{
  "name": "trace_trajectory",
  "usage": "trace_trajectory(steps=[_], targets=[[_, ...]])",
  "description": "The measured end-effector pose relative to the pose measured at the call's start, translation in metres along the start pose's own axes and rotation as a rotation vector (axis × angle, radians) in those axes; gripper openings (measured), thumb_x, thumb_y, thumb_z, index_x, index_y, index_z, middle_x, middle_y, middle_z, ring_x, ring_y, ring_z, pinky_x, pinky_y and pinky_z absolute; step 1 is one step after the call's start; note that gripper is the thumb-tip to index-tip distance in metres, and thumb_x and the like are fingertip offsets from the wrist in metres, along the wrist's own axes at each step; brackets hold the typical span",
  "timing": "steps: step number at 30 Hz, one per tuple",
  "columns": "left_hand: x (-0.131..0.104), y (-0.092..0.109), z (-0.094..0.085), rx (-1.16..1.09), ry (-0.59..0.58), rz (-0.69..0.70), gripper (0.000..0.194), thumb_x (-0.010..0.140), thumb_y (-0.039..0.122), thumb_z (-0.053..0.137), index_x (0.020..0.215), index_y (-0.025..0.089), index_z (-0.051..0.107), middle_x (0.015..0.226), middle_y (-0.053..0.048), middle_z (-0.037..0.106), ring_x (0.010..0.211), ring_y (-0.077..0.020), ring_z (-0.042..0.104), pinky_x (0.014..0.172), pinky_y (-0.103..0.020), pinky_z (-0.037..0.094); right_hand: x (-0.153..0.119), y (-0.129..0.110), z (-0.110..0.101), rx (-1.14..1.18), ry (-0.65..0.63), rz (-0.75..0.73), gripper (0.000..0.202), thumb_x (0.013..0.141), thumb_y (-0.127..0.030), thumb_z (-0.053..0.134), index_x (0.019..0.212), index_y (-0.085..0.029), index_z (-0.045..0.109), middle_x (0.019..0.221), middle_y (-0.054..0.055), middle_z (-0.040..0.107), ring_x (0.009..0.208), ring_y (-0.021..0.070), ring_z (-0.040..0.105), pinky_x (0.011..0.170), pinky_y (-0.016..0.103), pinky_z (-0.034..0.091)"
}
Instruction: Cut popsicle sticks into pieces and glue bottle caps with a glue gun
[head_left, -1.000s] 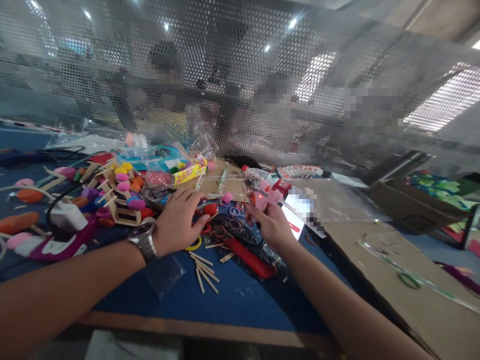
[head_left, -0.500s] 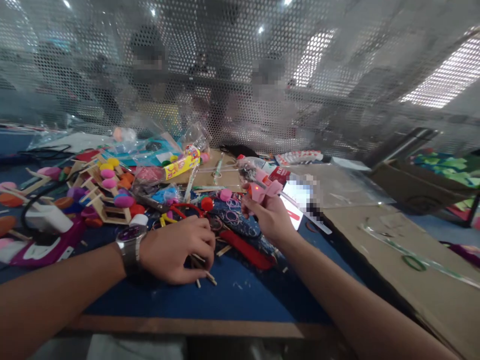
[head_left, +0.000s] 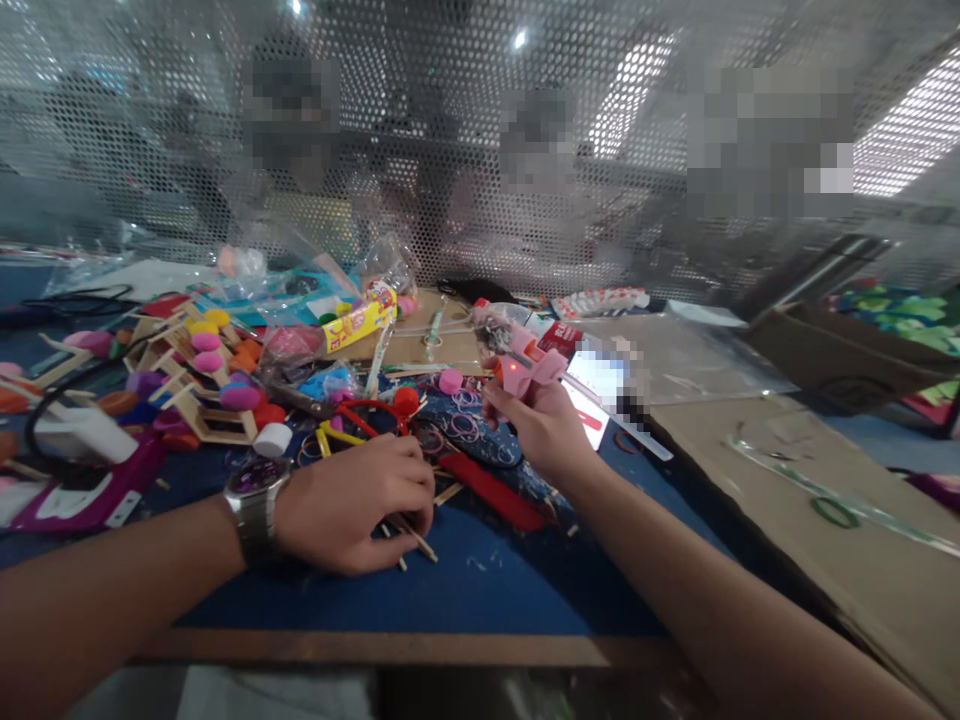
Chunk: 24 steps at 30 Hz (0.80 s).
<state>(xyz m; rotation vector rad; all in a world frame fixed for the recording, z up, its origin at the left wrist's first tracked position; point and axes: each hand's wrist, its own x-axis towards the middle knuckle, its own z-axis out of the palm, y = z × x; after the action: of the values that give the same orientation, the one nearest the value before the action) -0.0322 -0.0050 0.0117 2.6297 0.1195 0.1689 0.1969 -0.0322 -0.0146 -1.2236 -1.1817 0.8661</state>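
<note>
My left hand (head_left: 360, 505), with a metal watch (head_left: 257, 490) on its wrist, rests low over the blue table (head_left: 517, 600). Its fingers curl round several thin wooden sticks (head_left: 421, 540) whose ends poke out beside the thumb. My right hand (head_left: 544, 425) is wrapped round a pink glue gun (head_left: 525, 370) with a small orange light, held above the table and pointing up and away. Between the hands lie a red strip (head_left: 495, 490) and dark blue patterned cloth (head_left: 480, 440). Red-handled scissors (head_left: 375, 415) lie just beyond my left hand.
Wooden stick frames (head_left: 217, 410) and coloured clay pieces (head_left: 240, 395) crowd the left. A purple and white device (head_left: 90, 490) is nearer. A lit phone (head_left: 589, 420), a bottle (head_left: 559, 335) and cardboard (head_left: 750, 480) lie right. Perforated metal mesh (head_left: 420, 150) stands behind; people are beyond it.
The view has shifted slightly. Both hands keep nearly the same places and grips; the sticks under my left hand have turned a little.
</note>
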Motion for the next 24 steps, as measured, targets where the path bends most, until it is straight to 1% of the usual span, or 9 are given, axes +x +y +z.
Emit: trace_trajectory(steps=[9, 12, 14, 16, 19, 21, 24], targets=[[-0.001, 0.001, -0.001, -0.038, 0.026, 0.0, 0.005, 0.084, 0.015, 0.062, 0.081, 0.019, 0.063, 0.088, -0.006, 0.068, 0.09, -0.0222, 0.052, 0.081, -0.034, 0.044, -0.001, 0.0, 0.0, 0.014, -0.006, -0.01, 0.036, 0.077, -0.04, 0.067, 0.104, -0.019, 0.059, 0.065, -0.003, 0.055, 0.056, 0.0149, 0.049, 0.055, 0.032, 0.043], [-0.001, 0.001, 0.0, -0.047, 0.035, 0.016, 0.005, 0.085, 0.015, 0.064, 0.083, 0.019, 0.065, 0.086, -0.005, 0.069, 0.089, -0.0221, 0.052, 0.082, -0.035, 0.044, -0.001, 0.002, -0.001, 0.022, -0.01, -0.025, 0.029, 0.078, -0.043, 0.067, 0.096, -0.02, 0.06, 0.065, -0.003, 0.054, 0.056, 0.0147, 0.049, 0.054, 0.031, 0.043], [-0.001, 0.0, 0.0, -0.032, 0.04, 0.057, 0.006, 0.087, 0.015, 0.064, 0.085, 0.02, 0.066, 0.085, -0.005, 0.071, 0.09, -0.0224, 0.053, 0.085, -0.036, 0.043, -0.001, 0.004, -0.001, 0.042, -0.02, -0.032, 0.025, 0.079, -0.043, 0.068, 0.089, -0.021, 0.059, 0.066, -0.002, 0.054, 0.057, 0.0145, 0.05, 0.053, 0.031, 0.042], [-0.001, -0.001, 0.002, -0.001, 0.036, 0.101, 0.009, 0.089, 0.014, 0.063, 0.086, 0.021, 0.067, 0.086, -0.005, 0.073, 0.092, -0.0227, 0.054, 0.088, -0.037, 0.042, -0.002, 0.005, -0.001, 0.064, -0.025, -0.035, 0.024, 0.078, -0.041, 0.069, 0.087, -0.021, 0.058, 0.067, -0.002, 0.054, 0.059, 0.0144, 0.051, 0.054, 0.03, 0.043], [0.0, 0.0, 0.003, 0.041, 0.001, 0.127, 0.014, 0.093, 0.013, 0.058, 0.09, 0.022, 0.068, 0.088, -0.005, 0.074, 0.091, -0.0225, 0.056, 0.089, -0.037, 0.042, -0.002, 0.003, 0.0, 0.077, -0.029, -0.024, 0.026, 0.078, -0.042, 0.07, 0.086, -0.021, 0.057, 0.067, -0.003, 0.055, 0.058, 0.0136, 0.051, 0.054, 0.029, 0.043], [0.0, 0.0, 0.004, 0.058, -0.014, 0.117, 0.015, 0.095, 0.014, 0.054, 0.095, 0.022, 0.067, 0.089, -0.005, 0.074, 0.09, -0.0221, 0.057, 0.09, -0.037, 0.043, -0.003, 0.0, 0.001, 0.085, -0.033, -0.012, 0.029, 0.076, -0.044, 0.071, 0.083, -0.021, 0.056, 0.064, -0.004, 0.055, 0.055, 0.0126, 0.051, 0.052, 0.028, 0.042], [0.0, 0.002, 0.005, 0.078, 0.007, 0.111, 0.015, 0.095, 0.014, 0.053, 0.101, 0.019, 0.066, 0.092, -0.007, 0.074, 0.092, -0.0226, 0.057, 0.092, -0.037, 0.044, -0.005, -0.005, 0.003, 0.108, -0.057, 0.012, 0.034, 0.074, -0.047, 0.073, 0.084, -0.021, 0.054, 0.062, -0.005, 0.054, 0.05, 0.0108, 0.049, 0.047, 0.027, 0.039]])
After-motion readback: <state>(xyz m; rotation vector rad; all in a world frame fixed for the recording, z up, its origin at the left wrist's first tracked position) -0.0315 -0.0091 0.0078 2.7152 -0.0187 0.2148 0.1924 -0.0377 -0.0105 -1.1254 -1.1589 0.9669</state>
